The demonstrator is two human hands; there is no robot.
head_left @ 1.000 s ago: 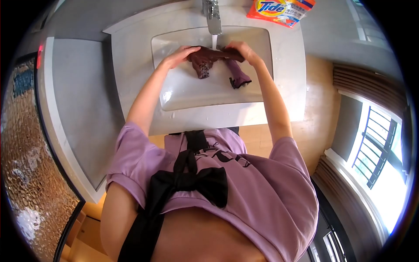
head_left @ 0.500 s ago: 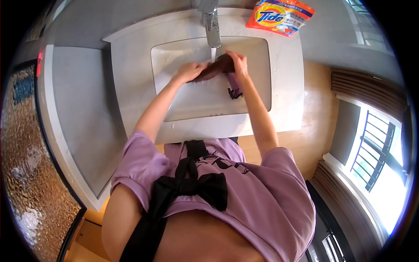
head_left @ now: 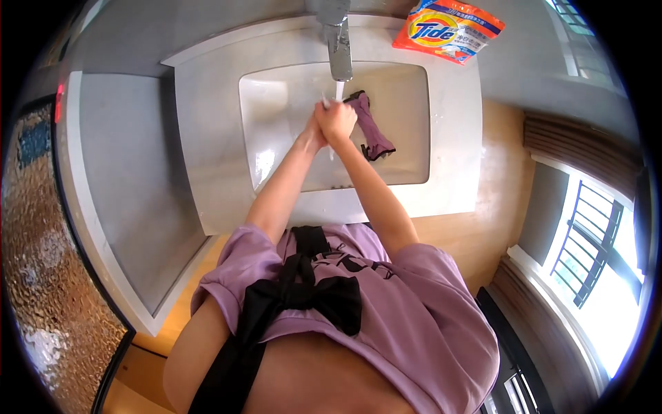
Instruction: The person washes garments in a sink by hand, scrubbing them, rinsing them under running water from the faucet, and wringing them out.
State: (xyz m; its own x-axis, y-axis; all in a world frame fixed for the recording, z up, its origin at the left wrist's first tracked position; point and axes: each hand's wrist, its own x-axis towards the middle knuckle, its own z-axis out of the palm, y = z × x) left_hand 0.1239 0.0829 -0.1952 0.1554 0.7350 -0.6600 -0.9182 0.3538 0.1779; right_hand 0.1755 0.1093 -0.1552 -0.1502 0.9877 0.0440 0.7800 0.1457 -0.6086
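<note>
My left hand (head_left: 312, 133) and my right hand (head_left: 337, 121) are pressed together under the faucet (head_left: 340, 55), in its running water. Both are closed, the right one over the left. Whatever lies between them is hidden; the brown cloth held a moment ago no longer shows, and seems bunched inside the grip. Just right of my hands, a small purple cloth piece with black trim (head_left: 372, 124) lies wet and crumpled in the white sink (head_left: 276, 181).
A red-orange Tide detergent bag (head_left: 441, 31) sits on the counter (head_left: 455, 138) at the back right. A window (head_left: 593, 234) is at far right, with a grey wall panel (head_left: 141, 172) and textured glass (head_left: 55, 262) at left.
My hands have come together; the brown cloth that was stretched between them has gone from sight. The purple cloth now shows in full.
</note>
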